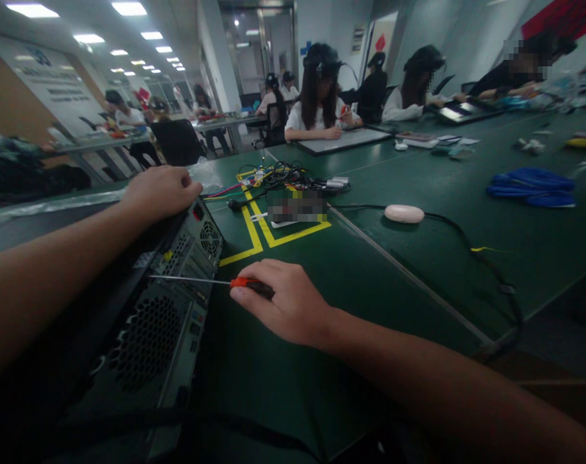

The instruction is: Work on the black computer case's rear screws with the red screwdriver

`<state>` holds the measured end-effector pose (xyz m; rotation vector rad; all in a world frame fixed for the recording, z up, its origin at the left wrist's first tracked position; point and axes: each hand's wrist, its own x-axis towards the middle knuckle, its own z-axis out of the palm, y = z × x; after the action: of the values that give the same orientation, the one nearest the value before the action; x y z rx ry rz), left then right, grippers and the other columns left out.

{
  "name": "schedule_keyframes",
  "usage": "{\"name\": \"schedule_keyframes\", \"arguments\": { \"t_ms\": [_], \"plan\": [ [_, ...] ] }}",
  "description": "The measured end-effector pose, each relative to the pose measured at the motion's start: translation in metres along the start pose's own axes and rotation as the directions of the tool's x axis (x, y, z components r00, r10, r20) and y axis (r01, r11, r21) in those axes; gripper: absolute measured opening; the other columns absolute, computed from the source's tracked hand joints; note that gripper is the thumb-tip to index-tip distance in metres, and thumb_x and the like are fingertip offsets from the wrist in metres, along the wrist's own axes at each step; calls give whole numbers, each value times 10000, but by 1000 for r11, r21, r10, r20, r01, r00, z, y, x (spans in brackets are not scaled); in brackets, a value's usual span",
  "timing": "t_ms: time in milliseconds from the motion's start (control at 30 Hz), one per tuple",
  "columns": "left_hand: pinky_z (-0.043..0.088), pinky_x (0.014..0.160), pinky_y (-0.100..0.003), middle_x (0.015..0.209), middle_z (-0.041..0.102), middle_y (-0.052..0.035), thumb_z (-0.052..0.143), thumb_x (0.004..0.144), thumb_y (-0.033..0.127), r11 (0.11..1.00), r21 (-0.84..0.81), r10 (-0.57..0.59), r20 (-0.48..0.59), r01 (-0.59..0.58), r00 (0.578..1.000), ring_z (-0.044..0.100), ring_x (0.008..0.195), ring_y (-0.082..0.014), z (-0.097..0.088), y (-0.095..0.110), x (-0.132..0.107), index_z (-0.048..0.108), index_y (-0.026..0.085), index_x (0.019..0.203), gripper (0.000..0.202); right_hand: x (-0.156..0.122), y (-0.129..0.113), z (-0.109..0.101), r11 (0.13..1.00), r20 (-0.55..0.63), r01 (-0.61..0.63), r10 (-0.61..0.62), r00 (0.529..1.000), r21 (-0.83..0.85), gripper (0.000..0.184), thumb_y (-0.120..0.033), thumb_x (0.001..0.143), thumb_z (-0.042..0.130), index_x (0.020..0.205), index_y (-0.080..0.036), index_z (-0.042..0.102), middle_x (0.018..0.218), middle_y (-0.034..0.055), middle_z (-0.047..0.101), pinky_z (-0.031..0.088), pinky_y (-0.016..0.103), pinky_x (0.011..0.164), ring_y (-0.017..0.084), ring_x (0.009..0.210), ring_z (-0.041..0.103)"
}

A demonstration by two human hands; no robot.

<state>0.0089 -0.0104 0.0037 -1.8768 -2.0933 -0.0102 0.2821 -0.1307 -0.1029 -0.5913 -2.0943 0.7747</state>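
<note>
No words or numbers can be read. The big, flat white sign (51,80) on the left has rows of grey writing, but they are too blurry. A blue plus-shaped sign (305,48) is on the pale back wall (332,27), near a small, blurry rectangular notice (358,40).

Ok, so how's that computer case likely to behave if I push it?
The case is probably heavy and slow to slide, given its bulk beside the hands. It should feel stiff, since the vented back panel looks like sheet metal with straight edges. Rolling seems unlikely with that boxy shape and those flat sides.
</note>
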Motion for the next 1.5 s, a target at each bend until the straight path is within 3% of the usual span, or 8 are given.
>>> {"name": "schedule_keyframes", "arguments": {
  "t_ms": [133, 267, 433, 1500],
  "plan": [
    [544, 984, -551, 1204, 743, -257, 338, 954, 521, 1000, 8, 19, -5, -19, 1000, 697, 1131, -396, 1, -1, 1, 751, 100, 1165, 626, -1, -1, 2, 999, 34, -29, 29, 999, 25, 255, -403, 1074, 612, 1037, -177, 725, 974, 56, 753, 493, 309, 791, 177, 872, 688],
    [553, 958, -555, 1181, 743, -262, 322, 948, 510, 999, 5, 32, -18, -32, 999, 701, 1127, -414, 2, -2, 1, 742, 98, 1142, 620, -2, -2, 2, 995, 36, -59, 56, 998, 82, 259, -407, 980, 727, 1125, -205, 652, 1003, 37, 742, 522, 305, 769, 186, 873, 706],
    [550, 957, -553, 1199, 740, -272, 327, 944, 503, 999, 7, 37, -18, -37, 999, 698, 1138, -418, 3, -2, 2, 748, 89, 1127, 618, -2, -2, 1, 994, 54, -71, 67, 996, 80, 153, -279, 965, 707, 1046, -224, 589, 972, 20, 723, 536, 303, 773, 179, 861, 704],
    [551, 979, -524, 1214, 738, -253, 341, 958, 489, 1000, 11, 17, -9, -16, 1000, 691, 1155, -391, 1, -1, 0, 736, 106, 1157, 585, -1, -3, -1, 994, 68, -73, 68, 995, 77, 127, -269, 982, 688, 1047, -223, 589, 991, 27, 725, 539, 308, 781, 177, 870, 692]
  ]
}}
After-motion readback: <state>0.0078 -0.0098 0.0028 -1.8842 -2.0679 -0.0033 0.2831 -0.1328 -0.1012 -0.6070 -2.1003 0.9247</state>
